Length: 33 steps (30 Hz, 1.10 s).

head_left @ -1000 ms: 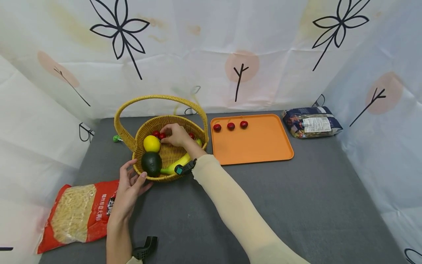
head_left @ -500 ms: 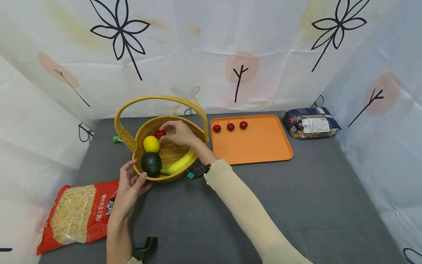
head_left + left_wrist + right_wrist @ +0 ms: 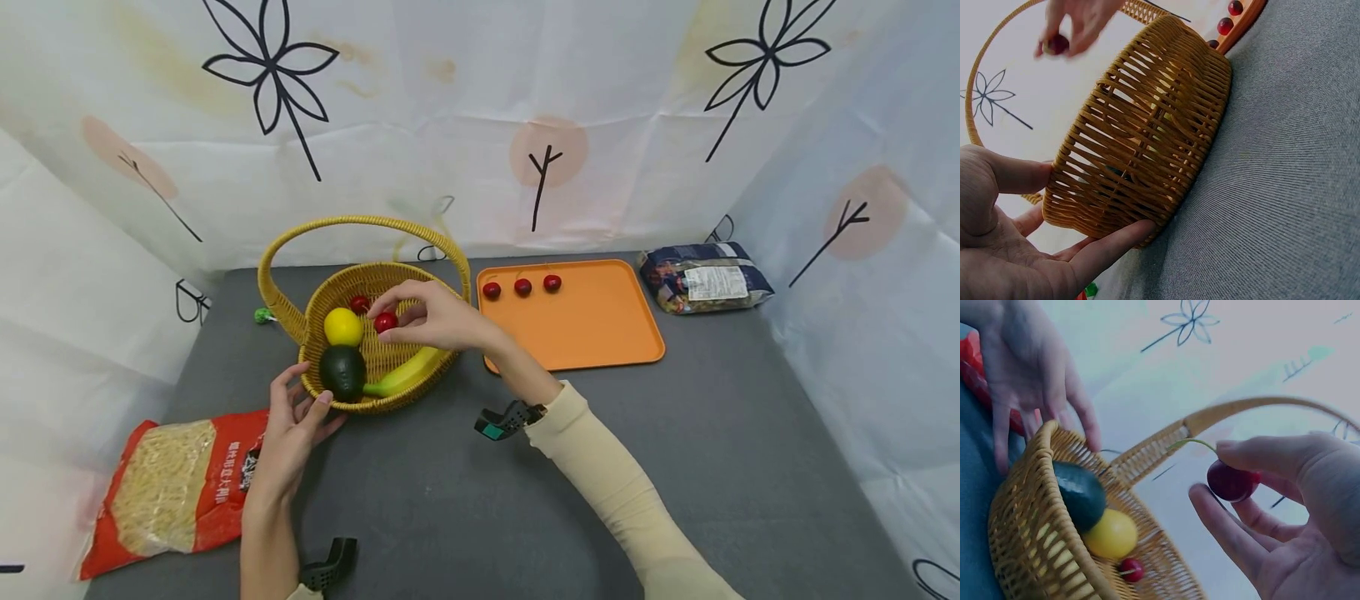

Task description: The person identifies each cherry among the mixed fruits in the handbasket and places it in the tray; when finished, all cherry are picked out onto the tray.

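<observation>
My right hand (image 3: 442, 318) pinches a red cherry (image 3: 386, 322) above the wicker basket (image 3: 390, 402); in the right wrist view the cherry (image 3: 1230, 480) has a curved stem, and a red patch shows behind it. My left hand (image 3: 288, 437) grips the basket's near left side, its thumb at the rim and fingers against the outside in the left wrist view. Inside the basket lie a yellow round fruit (image 3: 343, 327), a dark green avocado-like fruit (image 3: 342, 372), a banana (image 3: 408, 372) and another cherry (image 3: 359, 305). My right hand hides the basket's right part.
An orange tray (image 3: 577, 325) with three cherries in a row stands right of the basket. Farther right lies a dark blue packet (image 3: 705, 279). A red bag of pasta (image 3: 168, 487) lies at the left, and a small green item (image 3: 264, 316) sits behind the basket's left side.
My right hand has drawn back to the right and risen from among the basket's cherries, with a cherry between its fingertips. My left hand has stayed at the basket.
</observation>
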Motion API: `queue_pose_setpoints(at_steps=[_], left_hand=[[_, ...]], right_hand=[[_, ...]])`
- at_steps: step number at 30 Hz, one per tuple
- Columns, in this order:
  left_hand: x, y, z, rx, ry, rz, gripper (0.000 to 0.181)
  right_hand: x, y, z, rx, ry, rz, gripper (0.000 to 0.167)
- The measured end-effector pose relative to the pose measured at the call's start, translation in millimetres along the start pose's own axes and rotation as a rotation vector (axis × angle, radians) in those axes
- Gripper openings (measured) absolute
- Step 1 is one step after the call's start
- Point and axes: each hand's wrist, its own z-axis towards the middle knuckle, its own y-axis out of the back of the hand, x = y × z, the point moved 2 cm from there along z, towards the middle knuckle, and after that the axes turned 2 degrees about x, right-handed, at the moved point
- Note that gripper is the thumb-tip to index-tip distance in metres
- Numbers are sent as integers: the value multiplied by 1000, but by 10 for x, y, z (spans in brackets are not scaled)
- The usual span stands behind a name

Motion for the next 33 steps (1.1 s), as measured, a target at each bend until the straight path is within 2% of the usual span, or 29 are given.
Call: queue_pose_setpoints(at_steps=[4, 9, 13, 16, 21, 28, 30, 33], left_hand=[[-2, -2, -2, 3, -3, 0, 70], [-15, -15, 2, -6, -3, 8, 69], [-15, -22, -5, -14, -1, 8, 68], [-11, -21, -10, -14, -3, 5, 68], [-10, -20, -5, -16, -5, 8, 68], [-27, -25, -11, -22, -7, 12, 68], [-27, -21, -15, -22, -2, 13, 67], [-28, -16, -17, -22, -5, 15, 68]], right_hand=[[107, 148, -313, 11, 34, 22, 31], [152, 380, -706, -12, 50, 34, 30], [59, 544, -953, -62, 55, -8, 30], [-88, 641, -1088, -112, 55, -26, 29], [-363, 754, -1229, -206, 24, -41, 30], [-758, 757, -1250, -321, -152, -112, 30], [-867, 734, -1226, -343, -203, -141, 32], [-962, 692, -1174, -357, -250, -131, 35]])
